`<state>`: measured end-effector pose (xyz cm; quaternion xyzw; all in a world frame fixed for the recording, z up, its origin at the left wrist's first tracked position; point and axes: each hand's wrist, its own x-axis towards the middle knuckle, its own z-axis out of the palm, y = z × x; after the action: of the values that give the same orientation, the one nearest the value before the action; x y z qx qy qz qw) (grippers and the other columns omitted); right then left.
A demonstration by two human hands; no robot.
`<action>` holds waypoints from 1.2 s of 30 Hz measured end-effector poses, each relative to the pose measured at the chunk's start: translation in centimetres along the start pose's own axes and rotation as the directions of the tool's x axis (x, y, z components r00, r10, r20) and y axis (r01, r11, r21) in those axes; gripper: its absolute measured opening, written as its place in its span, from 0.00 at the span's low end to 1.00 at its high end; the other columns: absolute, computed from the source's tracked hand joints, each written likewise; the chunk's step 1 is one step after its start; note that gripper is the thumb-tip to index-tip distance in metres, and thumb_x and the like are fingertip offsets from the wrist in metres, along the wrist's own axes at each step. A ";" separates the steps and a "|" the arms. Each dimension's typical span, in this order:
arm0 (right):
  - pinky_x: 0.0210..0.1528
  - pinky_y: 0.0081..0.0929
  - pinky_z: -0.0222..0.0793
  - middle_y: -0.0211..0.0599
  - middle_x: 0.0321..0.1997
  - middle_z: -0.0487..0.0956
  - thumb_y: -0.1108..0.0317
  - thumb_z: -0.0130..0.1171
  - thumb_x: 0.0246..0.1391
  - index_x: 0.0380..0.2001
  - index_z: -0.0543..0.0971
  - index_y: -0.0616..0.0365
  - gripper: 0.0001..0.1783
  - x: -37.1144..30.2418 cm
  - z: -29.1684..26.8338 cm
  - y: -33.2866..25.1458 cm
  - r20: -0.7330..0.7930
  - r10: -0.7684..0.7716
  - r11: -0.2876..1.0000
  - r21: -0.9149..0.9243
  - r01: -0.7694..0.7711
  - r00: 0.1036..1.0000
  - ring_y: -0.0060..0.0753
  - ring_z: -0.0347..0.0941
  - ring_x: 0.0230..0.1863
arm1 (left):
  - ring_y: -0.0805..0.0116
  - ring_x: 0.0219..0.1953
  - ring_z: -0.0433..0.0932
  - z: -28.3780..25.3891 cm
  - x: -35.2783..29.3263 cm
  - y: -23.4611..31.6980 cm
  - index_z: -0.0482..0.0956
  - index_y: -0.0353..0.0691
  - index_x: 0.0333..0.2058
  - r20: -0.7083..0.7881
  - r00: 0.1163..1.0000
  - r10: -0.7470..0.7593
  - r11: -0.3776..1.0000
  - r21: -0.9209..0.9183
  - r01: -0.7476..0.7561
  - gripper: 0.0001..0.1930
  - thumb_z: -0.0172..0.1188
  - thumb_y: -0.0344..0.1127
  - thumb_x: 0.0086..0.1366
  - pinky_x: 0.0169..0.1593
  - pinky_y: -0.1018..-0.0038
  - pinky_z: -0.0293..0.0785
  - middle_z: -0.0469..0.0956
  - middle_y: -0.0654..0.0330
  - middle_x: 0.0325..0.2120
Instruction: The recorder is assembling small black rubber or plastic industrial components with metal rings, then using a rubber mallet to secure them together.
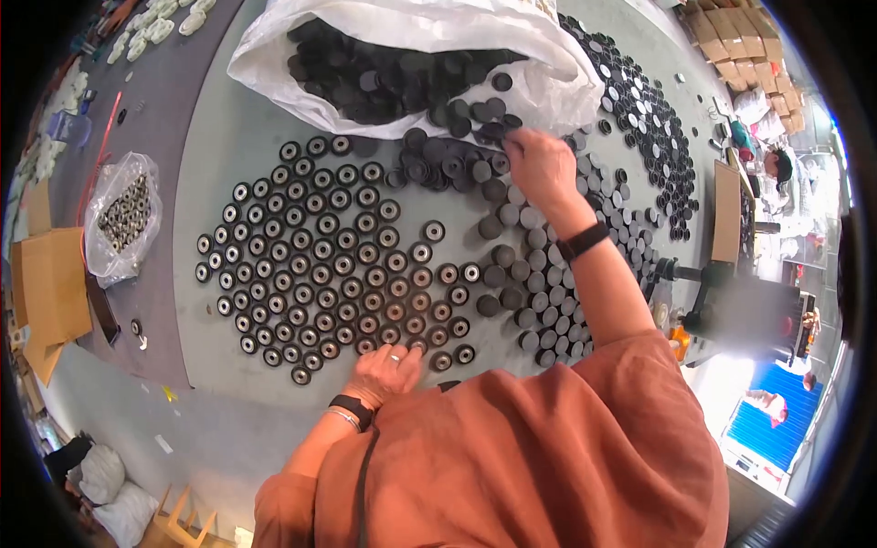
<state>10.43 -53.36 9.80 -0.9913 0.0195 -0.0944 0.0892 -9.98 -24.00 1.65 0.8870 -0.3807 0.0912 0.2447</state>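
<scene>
My right hand (544, 166) reaches to the mouth of a white woven sack (562, 87), its fingers pinched on a black round cap (512, 121). Loose black caps (365, 80) fill the sack and spill out below it. At the near edge of the worktable (206, 155), my left hand (388, 370) rests with curled fingers against the closest of the black wheels with metal centres (322, 248). Whatever those fingers hold, if anything, is hidden. The wheels lie flat in rough rows. Right of them, grey-topped round caps (539, 301) crowd together beneath my right forearm.
More black round parts (653, 137) spread over the table's far right. At left are a clear bag of small metal parts (126, 215) and an open cardboard box (55, 283). A dark clamp-like stand (699, 297) is at the right edge. Cartons (740, 46) are stacked beyond.
</scene>
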 end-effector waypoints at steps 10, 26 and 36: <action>0.38 0.36 0.70 0.39 0.33 0.75 0.59 0.61 0.42 0.28 0.80 0.52 0.11 -0.9 2.9 -2.9 0.112 -0.129 0.971 0.216 0.102 0.985 0.46 0.74 0.36 | 0.69 0.24 0.72 -0.8 -0.1 0.3 0.73 0.46 0.36 0.094 0.993 -0.068 0.996 -0.058 0.074 0.16 0.62 0.36 0.47 0.22 0.75 0.69 0.70 0.65 0.24; 0.38 0.33 0.71 0.43 0.34 0.78 0.73 0.58 0.42 0.36 0.77 0.58 0.13 -10.0 4.3 -6.6 -0.040 -0.195 0.852 0.488 0.189 0.980 0.45 0.74 0.35 | 0.70 0.25 0.72 -0.6 -0.5 0.4 0.73 0.47 0.37 0.077 0.995 -0.065 0.996 -0.061 0.070 0.15 0.61 0.36 0.47 0.24 0.76 0.68 0.69 0.66 0.24; 0.49 0.34 0.60 0.42 0.48 0.72 0.71 0.52 0.38 0.42 0.74 0.62 0.22 -11.5 4.9 -7.0 0.093 -0.504 0.862 -0.004 0.506 0.859 0.39 0.64 0.49 | 0.74 0.23 0.71 -0.1 -0.2 0.1 0.73 0.46 0.34 0.007 0.999 -0.039 0.999 -0.031 0.039 0.11 0.57 0.36 0.48 0.22 0.79 0.62 0.69 0.69 0.23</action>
<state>0.22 -44.95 4.27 -0.9662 -0.2435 -0.0703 0.0482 -10.22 -23.85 1.68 0.8906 -0.3656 0.0777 0.2592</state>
